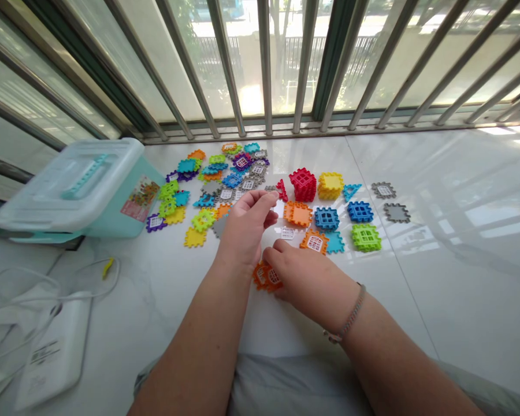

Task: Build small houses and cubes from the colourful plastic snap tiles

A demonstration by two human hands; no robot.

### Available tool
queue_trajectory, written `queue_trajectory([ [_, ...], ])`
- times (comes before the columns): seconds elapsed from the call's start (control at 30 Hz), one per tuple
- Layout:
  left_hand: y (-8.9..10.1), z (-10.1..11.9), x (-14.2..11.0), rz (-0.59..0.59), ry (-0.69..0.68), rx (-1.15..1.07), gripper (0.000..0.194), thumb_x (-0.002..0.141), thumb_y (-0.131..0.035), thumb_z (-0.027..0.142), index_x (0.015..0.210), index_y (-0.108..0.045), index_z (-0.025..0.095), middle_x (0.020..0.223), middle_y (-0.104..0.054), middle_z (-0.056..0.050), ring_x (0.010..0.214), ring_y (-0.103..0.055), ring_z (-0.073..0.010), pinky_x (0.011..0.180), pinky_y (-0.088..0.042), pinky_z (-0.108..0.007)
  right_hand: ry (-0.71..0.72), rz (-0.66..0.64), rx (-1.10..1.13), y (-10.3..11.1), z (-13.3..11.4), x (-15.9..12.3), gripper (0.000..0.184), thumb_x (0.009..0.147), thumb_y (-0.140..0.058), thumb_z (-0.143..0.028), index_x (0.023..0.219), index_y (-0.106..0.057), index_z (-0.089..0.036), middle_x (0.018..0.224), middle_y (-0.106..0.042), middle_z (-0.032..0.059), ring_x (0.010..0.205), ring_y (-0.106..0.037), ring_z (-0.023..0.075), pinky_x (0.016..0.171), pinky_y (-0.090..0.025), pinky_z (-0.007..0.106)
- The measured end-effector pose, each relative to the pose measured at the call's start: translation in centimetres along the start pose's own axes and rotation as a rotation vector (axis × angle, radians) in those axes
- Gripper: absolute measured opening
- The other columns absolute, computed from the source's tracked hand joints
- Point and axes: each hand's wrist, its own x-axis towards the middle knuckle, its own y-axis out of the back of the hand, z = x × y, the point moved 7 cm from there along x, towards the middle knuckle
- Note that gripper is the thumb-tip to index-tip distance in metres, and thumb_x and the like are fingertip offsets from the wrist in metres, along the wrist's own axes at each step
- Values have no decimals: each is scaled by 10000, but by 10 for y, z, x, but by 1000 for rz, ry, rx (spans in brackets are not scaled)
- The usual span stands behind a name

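Sorting through colour, a person works on a glossy tiled floor (364,306); the right hand (301,268) appears to grasp a pair of orange window pieces (265,277), thumb and fingers about their edge, on the tiles just in front of the person; the left hand (248,222) hangs curled above, near a red triangular piece (282,191), though whether anything sits in its fingers cannot be told; beyond stand a tall red stack (303,185) and a yellow stack (330,186), with mixed loose pieces (231,180) to the left; the red stack could topple if a left knuckle swung into it; the nearby orange stack (314,241) could be nudged apart by the back of the right hand; a loose grip could send the held pair skidding, the smooth tile offering little hold; notched edges might snag and drag a neighbour along.
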Motion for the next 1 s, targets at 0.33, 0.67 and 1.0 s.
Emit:
queue_trajectory([
  [0.33, -5, -5, -3, -33, 17, 43, 388, 687, -984, 394, 858, -685, 214, 864, -655, 21, 679, -571, -94, 683, -495, -250, -11, -11, -3, -4, -2, 1, 269, 1038, -674, -190, 1307, -670, -184, 1224, -736, 129, 965, -825, 313, 789, -644, 383],
  [0.67, -8, -14, -4, -78, -2, 206, 273, 816, -919, 400, 868, -722, 217, 815, -648, 19, 699, -593, -116, 718, -513, -262, 9, 24, 41, -9, 0, 1, 460, 947, -821, -257, 1372, -681, -151, 1250, -739, 140, 983, -814, 337, 833, -664, 429],
  [1.0, -5, -8, -1, -7, -46, 59, 320, 756, -944, 372, 883, -701, 208, 855, -641, 33, 672, -566, -84, 680, -486, -238, -29, 28, 67, -9, 1, 3, 310, 1023, -625, -122, 1329, -662, -158, 1232, -726, 143, 946, -807, 287, 793, -629, 366],
])
